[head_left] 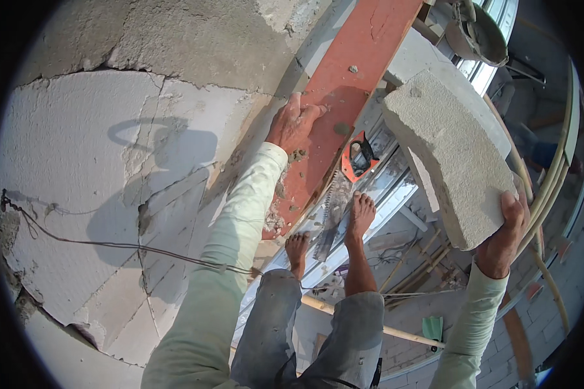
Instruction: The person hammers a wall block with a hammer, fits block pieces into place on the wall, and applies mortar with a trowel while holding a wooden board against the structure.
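Observation:
My left hand (pixel 296 122) rests on a long red board (pixel 358 42) scattered with mortar crumbs, its fingers bent but apart. My right hand (pixel 507 230) grips the lower end of a rough pale grey block (pixel 448 155), its thumb on the face and the other fingers mostly hidden. Between board and block lies a hand saw with an orange and black handle (pixel 349 165), its toothed blade pointing down toward my bare feet (pixel 358 217), which stand on white metal rails (pixel 397 196).
A cracked pale block wall (pixel 71 142) fills the left, with a dark cord (pixel 130 244) across it. A mortar-stained bucket (pixel 467 45) hangs at the upper right. Bamboo poles (pixel 548 194) and a lower level with scattered material show beyond the rails.

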A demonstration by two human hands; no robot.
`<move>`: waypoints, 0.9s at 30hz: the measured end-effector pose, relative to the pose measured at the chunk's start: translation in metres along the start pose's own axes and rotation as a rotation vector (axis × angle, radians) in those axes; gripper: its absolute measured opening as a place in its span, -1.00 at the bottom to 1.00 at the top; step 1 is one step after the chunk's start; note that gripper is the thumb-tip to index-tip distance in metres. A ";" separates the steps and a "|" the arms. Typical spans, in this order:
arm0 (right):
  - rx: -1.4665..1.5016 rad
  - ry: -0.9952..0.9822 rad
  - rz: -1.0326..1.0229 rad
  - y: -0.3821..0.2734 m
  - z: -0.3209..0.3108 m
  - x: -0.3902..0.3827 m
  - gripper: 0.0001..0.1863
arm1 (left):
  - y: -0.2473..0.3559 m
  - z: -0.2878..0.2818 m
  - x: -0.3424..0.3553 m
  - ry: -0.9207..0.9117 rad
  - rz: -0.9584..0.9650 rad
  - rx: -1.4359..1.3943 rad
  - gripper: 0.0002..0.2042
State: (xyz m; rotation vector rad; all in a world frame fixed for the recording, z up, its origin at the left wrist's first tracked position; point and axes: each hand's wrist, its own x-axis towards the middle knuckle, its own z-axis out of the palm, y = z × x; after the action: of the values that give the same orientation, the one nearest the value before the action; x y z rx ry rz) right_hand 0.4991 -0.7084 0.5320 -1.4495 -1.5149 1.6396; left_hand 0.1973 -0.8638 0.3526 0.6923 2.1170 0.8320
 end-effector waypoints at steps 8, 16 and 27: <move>-0.261 -0.479 -0.401 -0.044 0.157 0.079 -0.54 | -0.032 0.015 0.009 0.048 0.203 0.152 -0.37; -0.877 -0.577 -0.800 -0.060 0.197 0.090 -0.76 | -0.017 0.005 0.002 0.020 0.012 0.057 -0.29; -1.058 -0.648 -0.925 -0.057 0.230 0.092 -0.56 | -0.001 0.011 -0.017 0.149 -0.124 0.139 -0.25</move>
State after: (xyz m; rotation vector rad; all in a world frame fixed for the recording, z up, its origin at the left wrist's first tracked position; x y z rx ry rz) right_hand 0.2464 -0.7073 0.5108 -0.2696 -3.0421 0.6873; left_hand 0.2160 -0.8724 0.3537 0.5777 2.3433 0.6925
